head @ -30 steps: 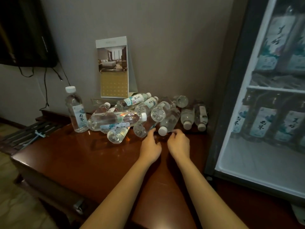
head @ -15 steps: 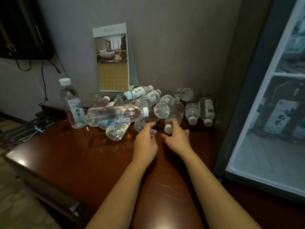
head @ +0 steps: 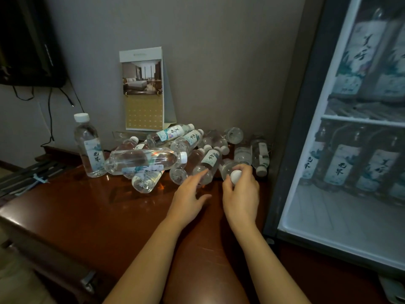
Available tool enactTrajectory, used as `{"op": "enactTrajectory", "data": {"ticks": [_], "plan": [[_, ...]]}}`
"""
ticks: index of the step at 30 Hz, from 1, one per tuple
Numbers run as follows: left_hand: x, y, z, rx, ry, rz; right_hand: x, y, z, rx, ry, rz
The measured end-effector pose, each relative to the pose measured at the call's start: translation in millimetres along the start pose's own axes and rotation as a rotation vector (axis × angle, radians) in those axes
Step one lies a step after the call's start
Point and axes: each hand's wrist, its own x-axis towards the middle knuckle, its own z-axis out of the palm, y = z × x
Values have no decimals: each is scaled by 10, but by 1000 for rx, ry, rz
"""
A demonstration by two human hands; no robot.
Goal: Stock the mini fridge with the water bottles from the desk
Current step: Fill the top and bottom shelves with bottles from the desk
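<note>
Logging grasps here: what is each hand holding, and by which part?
The right hand grips a lying water bottle at its capped neck; the left hand holds nothing.

**A:** Feed's dim on my end. The main source looks like the cool white glow inside the dark-framed glass-front mini fridge (head: 350, 211), right side.

**B:** Same here. The glossy red-brown wooden desk (head: 87, 207) shows soft glare patches below the pile of clear plastic water bottles (head: 142, 160), with dark shadows under them.

**A:** The black wall screen (head: 26, 40) top left is crushed, no detail.

**B:** Labels behind the fridge glass look hazy and soft. Centre is sharp enough.

**A:** Wide lens. I see the fridge frame leaning and the desk edge bowing toward the corners.
</note>
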Motion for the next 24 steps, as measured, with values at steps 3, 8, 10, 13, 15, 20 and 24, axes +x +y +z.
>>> {"op": "enactTrajectory", "data": {"ticks": [3,8,10,13,15,20,24], "plan": [[-4,-6,-5,-19,12,33,-79,-56,-87,20,35,-48],[-11,50,-8,-89,27,84,-140,-146,-200,79,74,-137],[-8,54,4,-182,-7,73,-129,-179,-244,125,100,-205],[-13,47,9,-321,-109,9,-74,-197,-307,181,173,-317],[-24,82,5,-390,-184,-34,-37,-187,-339,240,160,-309],[-47,143,16,-589,-226,-135,44,-152,-304,306,60,-263],[-50,143,19,-609,-179,-156,79,-70,-214,349,-135,-75]]}}
